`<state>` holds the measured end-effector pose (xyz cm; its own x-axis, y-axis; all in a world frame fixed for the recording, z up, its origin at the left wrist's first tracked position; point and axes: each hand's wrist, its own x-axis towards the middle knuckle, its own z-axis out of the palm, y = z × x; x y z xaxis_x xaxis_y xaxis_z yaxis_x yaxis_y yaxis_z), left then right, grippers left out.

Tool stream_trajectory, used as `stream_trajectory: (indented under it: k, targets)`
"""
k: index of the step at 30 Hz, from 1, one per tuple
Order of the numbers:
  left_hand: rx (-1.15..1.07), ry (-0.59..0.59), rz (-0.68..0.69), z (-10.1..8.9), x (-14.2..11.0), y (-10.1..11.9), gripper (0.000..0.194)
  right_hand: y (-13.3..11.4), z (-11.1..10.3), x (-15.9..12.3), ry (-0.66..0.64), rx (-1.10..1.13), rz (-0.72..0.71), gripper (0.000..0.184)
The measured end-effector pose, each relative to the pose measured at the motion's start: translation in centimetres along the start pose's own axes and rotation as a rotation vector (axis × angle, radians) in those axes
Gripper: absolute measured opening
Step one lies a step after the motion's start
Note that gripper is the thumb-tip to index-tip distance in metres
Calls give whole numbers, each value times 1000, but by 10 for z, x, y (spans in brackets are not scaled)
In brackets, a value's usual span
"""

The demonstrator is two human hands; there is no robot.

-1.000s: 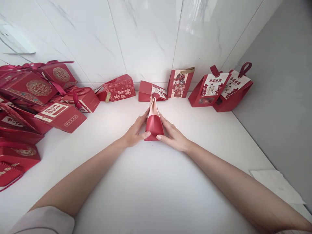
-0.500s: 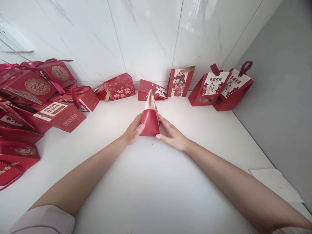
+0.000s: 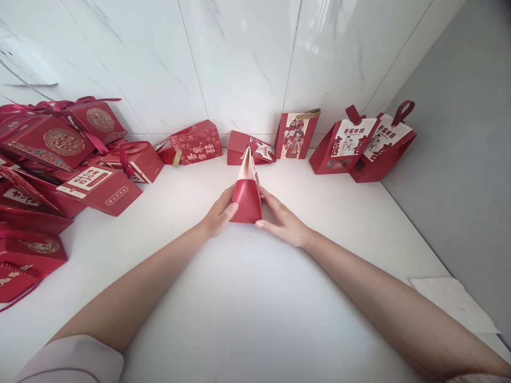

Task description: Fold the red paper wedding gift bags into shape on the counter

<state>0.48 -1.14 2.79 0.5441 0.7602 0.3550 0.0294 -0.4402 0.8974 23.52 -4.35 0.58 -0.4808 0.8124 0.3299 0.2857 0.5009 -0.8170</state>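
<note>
A small red gift box (image 3: 246,201) with a pointed top stands upright on the white table, its narrow side toward me. Its upper part is pale, and the two top edges meet in a peak. My left hand (image 3: 220,214) is closed against its left side, the thumb on the near edge. On the opposite side, my right hand (image 3: 282,219) grips it, with the thumb at the lower near corner and the fingers along the right face. The fingertips behind the box are partly hidden. Just behind lies another red gift box (image 3: 239,147) on its side.
A heap of red boxes with ribbons (image 3: 48,143) fills the left side. Along the tiled wall sit a flowered red box (image 3: 197,143), a box with a printed figure (image 3: 295,135) and two loop-handled boxes (image 3: 345,146). A white paper sheet (image 3: 453,303) lies at right.
Both hands keep the same hold on the box, which stays in place. The whole view has shifted very slightly.
</note>
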Motion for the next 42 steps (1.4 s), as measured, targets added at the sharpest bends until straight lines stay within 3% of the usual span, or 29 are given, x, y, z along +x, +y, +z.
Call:
stream_trajectory:
  k: [18, 25, 28, 32, 34, 39, 42]
  targets:
    - [26, -1, -12, 1, 1, 6, 72, 1, 1, -1, 2, 8, 14, 98]
    - [39, 20, -54, -2, -5, -7, 74, 3, 1, -2, 18, 10, 33, 100]
    - [68, 126, -131, -6, -8, -15, 72, 6, 3, -3, 84, 9, 54, 102]
    - [32, 400, -164, -10, -4, -19, 77, 9, 7, -4, 186, 31, 42, 97]
    - [19, 445, -155, -9, -2, -18, 81, 9, 8, -4, 186, 31, 51, 98]
    - [-3, 314, 30, -3, 2, -15, 81, 4, 6, -2, 238, 96, 114, 97]
    - [39, 287, -47, -3, 0, -14, 80, 0, 4, -1, 283, 128, 147, 90]
